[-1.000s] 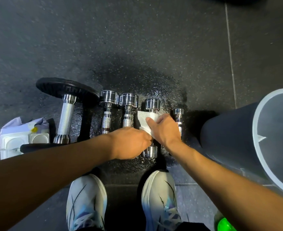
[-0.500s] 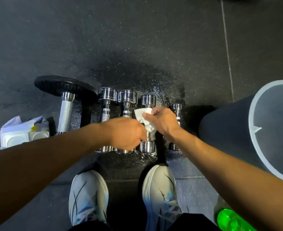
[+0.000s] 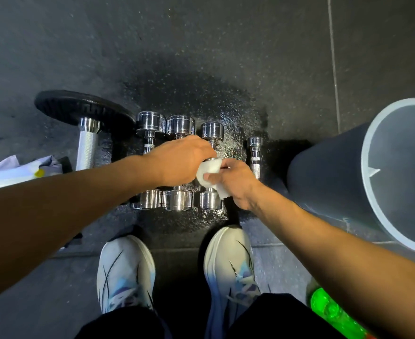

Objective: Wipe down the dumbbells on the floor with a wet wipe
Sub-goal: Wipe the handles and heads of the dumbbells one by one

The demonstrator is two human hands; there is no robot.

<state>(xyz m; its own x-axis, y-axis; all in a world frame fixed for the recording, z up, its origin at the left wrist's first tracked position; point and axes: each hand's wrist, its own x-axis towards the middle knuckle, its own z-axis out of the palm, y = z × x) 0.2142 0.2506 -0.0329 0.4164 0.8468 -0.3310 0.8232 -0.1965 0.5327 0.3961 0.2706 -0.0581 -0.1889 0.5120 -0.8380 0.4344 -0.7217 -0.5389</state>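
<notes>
Several chrome dumbbells lie side by side on a wet patch of dark floor. My right hand pinches a white wet wipe wrapped round the handle of the third chrome dumbbell. My left hand is curled over that same handle just left of the wipe. Two more chrome dumbbells lie to its left, their handles partly hidden under my left hand. A small chrome dumbbell lies apart on the right. A large dumbbell with a black plate stands at the far left.
A tall grey bin stands close on the right. A white wipe packet lies on the floor at the left. My two white shoes sit just before the dumbbells. A green bottle lies at the lower right.
The wipe has slid from the far part of the third dumbbell's handle toward its near end. My left hand moved up and right over the handle.
</notes>
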